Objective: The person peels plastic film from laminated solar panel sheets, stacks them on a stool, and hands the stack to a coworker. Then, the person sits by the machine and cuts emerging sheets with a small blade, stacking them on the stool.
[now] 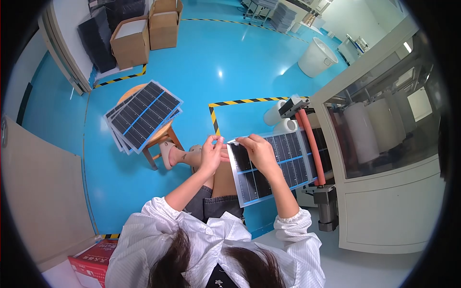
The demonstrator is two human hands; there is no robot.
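A dark solar panel sheet (247, 185) with blue stripes and a clear margin sticks out of the machine at the right, over my lap. My right hand (261, 152) reaches across its top, thumb and fingertips pinched at the near-left upper corner, where a small shiny bit shows. Just left of that corner is my left hand (211, 154), its thumb and forefinger pressed together and the other fingers partly hidden. Whatever lies in the left pinch is too small to make out. Several similar solar panel sheets (146, 115) lie in a fanned stack on a wooden stool (163, 133).
The machine (384, 211) has an orange roller (311, 146) above the sheet and a window showing white rolls. White rolls (286, 126) stand on the blue floor beside it. Cardboard boxes (130, 45), a white bin (317, 57) and a red box (93, 264) stand farther around.
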